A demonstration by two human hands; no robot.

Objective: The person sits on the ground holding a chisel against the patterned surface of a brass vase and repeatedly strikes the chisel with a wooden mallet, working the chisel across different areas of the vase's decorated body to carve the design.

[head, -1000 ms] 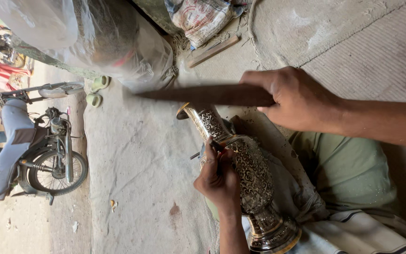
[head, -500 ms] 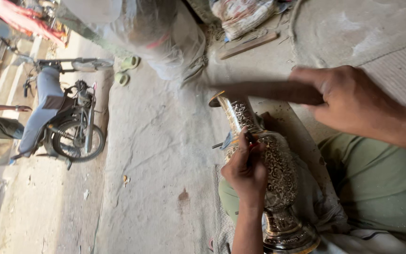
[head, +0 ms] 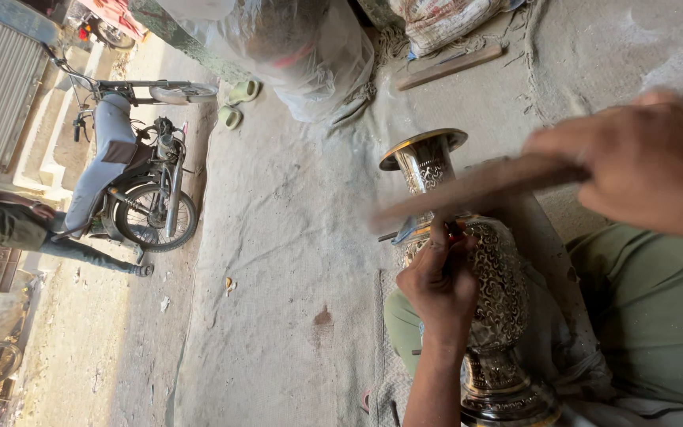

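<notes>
While it lies tilted across the person's lap, the ornate metal vase points its flared mouth away from them, up toward the concrete floor, and its round foot sits low near the bottom edge of the view. Its body is covered in dense scrolling relief, dark in the hollows and bright on the ridges. The left hand rests against the vase's shoulder, fingers curled tight around a small chisel whose tip meets the metal just below the neck. Above it, the right hand is closed in a fist around a long flat wooden stick, blurred, which crosses in front of the vase's neck. Green trousers and a pale cloth lie under and beside the vase. Farther off on the floor stand a plastic-wrapped bundle, a wooden plank and a pair of green sandals. Well apart, at the left, a parked motorcycle stands on the street.
</notes>
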